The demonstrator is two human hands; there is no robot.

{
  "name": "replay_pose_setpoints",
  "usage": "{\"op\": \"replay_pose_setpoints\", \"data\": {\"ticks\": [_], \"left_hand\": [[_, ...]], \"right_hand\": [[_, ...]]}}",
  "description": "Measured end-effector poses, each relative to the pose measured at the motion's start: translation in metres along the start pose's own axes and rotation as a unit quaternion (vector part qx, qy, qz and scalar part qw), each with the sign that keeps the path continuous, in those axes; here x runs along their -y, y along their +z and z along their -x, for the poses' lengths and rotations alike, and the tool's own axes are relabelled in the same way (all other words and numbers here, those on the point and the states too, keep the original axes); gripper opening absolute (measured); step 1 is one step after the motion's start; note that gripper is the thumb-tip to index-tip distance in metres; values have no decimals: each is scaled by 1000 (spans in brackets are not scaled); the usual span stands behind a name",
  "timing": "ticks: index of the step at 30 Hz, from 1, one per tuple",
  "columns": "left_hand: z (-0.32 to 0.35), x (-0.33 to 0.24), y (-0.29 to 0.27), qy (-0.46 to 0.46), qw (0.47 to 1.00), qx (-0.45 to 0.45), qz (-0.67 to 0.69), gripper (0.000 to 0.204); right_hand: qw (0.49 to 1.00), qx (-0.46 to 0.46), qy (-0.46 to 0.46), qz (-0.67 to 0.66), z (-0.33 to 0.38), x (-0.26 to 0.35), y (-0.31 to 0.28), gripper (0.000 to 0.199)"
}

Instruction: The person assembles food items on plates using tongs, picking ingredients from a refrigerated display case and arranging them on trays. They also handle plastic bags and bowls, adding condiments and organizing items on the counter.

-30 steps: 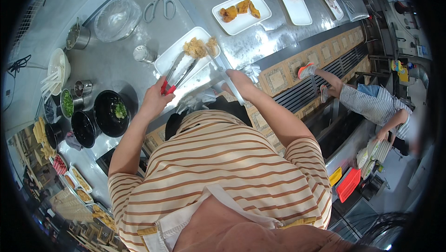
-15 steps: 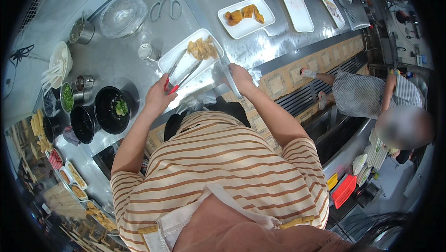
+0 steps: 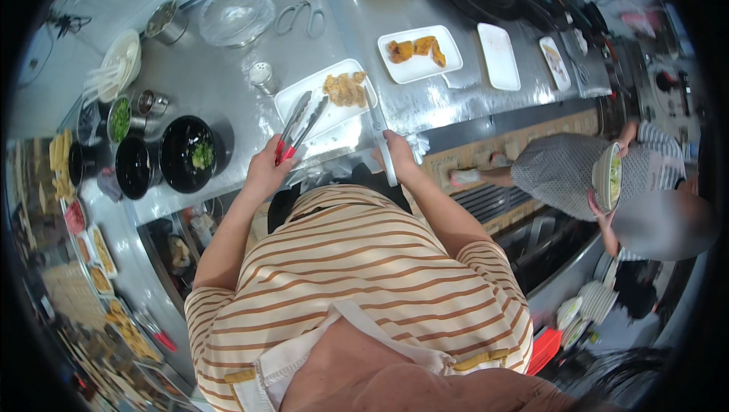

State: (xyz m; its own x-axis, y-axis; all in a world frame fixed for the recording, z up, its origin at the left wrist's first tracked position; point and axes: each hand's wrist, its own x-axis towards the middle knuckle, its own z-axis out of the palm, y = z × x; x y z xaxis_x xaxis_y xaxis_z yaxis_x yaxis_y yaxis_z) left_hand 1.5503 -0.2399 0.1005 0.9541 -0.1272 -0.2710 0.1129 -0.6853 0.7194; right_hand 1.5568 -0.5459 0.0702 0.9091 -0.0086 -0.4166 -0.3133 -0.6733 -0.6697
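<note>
My left hand (image 3: 266,173) is closed round red-handled metal tongs (image 3: 295,117). Their tips are spread over a white rectangular plate (image 3: 334,116), with nothing visible between them. Golden-brown fried food (image 3: 345,90), in chunks, lies at the plate's far right, just beyond the tongs. In my right hand (image 3: 401,157) is a long, narrow grey utensil (image 3: 384,146), knife-like though its exact kind is unclear. Its far end reaches the plate's right edge beside the food. Left of the plate stands a metal shaker (image 3: 262,78).
A second white plate (image 3: 420,71) holds browned pieces, right of mine. Scissors (image 3: 302,15) and a plastic-wrapped bowl (image 3: 237,17) lie farther back. Black bowls (image 3: 182,178), one with chopped greens, stand at left. A co-worker (image 3: 554,173) at right holds a bowl (image 3: 607,176).
The tongs have come off the food and drawn back toward me, tips spread. The food now lies lower and more spread. The co-worker has straightened and now carries a bowl. The whole view has shifted.
</note>
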Motion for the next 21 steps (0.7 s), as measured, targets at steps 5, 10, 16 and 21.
{"op": "replay_pose_setpoints", "data": {"ticks": [5, 10, 16, 21], "left_hand": [[48, -11, 16, -170, 911, 52, 371, 33], [104, -27, 19, -204, 833, -41, 513, 21], [199, -14, -3, -205, 760, -267, 556, 17], [299, 27, -20, -192, 653, -445, 582, 18]], "right_hand": [[992, -46, -114, 35, 3, 8, 2, 41], [978, 34, -204, 12, 13, 35, 18, 39], [905, 219, -364, -20, 29, 69, 68, 46], [845, 357, -396, -23, 41, 83, 115, 44]]}}
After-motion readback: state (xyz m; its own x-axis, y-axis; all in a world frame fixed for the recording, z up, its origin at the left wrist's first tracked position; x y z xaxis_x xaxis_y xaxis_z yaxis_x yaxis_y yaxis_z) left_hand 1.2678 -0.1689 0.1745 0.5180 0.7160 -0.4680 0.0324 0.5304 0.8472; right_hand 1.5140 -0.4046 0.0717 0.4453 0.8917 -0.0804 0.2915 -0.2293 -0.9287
